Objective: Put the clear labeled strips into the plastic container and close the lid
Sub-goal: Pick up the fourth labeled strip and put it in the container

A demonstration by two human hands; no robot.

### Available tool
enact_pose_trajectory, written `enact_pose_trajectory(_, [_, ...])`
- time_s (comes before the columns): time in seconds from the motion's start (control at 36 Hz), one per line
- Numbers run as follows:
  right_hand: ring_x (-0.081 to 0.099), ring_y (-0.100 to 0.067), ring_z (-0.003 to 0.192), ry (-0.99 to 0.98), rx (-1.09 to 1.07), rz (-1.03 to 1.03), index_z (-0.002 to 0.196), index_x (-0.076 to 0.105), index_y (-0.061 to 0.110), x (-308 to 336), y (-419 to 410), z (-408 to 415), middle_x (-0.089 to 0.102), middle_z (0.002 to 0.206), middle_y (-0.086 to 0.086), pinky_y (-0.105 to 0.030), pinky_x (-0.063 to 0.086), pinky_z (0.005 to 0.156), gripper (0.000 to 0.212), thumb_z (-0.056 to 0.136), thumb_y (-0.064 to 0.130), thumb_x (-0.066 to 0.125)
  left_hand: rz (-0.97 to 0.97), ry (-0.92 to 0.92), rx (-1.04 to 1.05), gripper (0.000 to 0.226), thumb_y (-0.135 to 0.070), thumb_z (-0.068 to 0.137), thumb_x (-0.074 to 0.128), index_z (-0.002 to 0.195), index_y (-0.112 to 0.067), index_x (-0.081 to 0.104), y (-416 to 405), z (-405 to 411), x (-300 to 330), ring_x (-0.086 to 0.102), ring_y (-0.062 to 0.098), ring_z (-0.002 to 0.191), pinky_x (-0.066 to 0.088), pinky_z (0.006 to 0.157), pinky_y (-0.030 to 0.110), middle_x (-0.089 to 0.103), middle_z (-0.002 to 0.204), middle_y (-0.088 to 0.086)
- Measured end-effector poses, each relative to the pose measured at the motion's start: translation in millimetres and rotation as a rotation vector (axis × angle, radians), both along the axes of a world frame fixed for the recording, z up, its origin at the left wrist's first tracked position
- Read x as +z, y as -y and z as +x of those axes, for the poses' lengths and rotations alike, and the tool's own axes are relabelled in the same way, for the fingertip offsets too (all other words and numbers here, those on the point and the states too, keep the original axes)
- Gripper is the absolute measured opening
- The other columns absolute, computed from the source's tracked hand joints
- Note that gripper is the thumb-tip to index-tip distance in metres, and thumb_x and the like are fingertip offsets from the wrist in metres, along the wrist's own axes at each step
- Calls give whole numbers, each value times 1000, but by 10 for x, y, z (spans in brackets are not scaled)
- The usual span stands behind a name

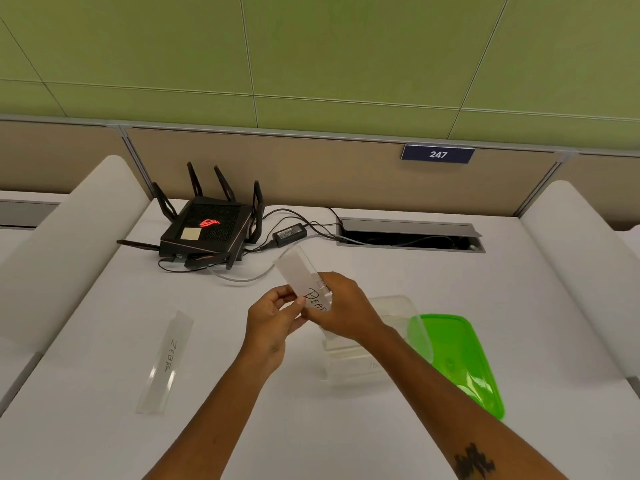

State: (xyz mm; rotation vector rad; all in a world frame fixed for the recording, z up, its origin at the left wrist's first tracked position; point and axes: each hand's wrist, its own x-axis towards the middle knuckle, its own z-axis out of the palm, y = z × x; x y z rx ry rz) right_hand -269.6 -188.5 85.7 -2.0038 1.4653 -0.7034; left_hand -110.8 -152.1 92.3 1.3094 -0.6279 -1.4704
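Both hands hold one clear strip (300,271) marked "BEAR" above the white table. My left hand (273,315) pinches its near left edge, and my right hand (341,306) grips its near right end. The strip tilts up and away toward the router. A second clear strip (165,362) marked "ZEBRA" lies flat on the table to the left. The clear plastic container (388,308) stands open just right of my hands, partly hidden by my right forearm. Its green lid (460,358) lies beside it on the right.
A black router (204,226) with several antennas sits at the back left, with a power adapter (289,233) and cables trailing to a cable slot (408,233) in the table. White side dividers (69,237) flank the desk. A partition with a "247" sign (437,154) stands behind.
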Motion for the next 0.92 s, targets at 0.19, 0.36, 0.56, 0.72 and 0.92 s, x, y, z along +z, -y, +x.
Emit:
enact_pose_trajectory(0.19, [60,-17,111,-247,37,-11,143,48,29,55,-1,-494,60,129,3,-23,55,79,75,76,37,82,-54,146,-12,25,-16,91,75,116,-18,70,-54,-217,86,78,22,101,63,90,43,78,110,3])
enact_pose_trajectory(0.36, [59,-20,112,-386,73,-27,143,51,23,23,0,-900,60,130,2,-30,52,83,72,77,34,77,-31,348,-7,24,-17,96,69,120,-20,71,-37,-339,27,77,16,96,65,86,40,76,111,0])
enact_pose_trajectory(0.56, [59,-22,117,-517,128,-1,140,53,20,-183,-40,-1220,60,132,1,-36,54,90,70,75,31,77,-31,447,-114,23,-20,96,69,117,-27,73,-135,-484,-93,73,14,101,63,88,36,76,109,-6])
enact_pose_trajectory(0.72, [58,-24,116,-570,199,16,133,55,18,-405,-94,-1335,61,128,-1,-36,53,87,63,75,26,78,25,520,-203,24,-24,96,69,120,-24,72,-227,-589,-170,71,13,103,59,98,38,75,114,-3])
enact_pose_trajectory(0.92, [60,-24,112,-617,275,59,129,58,18,-578,-80,-1361,62,124,-1,-36,53,83,61,72,20,77,111,593,-295,35,-29,96,68,130,-21,67,-323,-671,-228,69,20,112,55,103,38,69,120,-4])
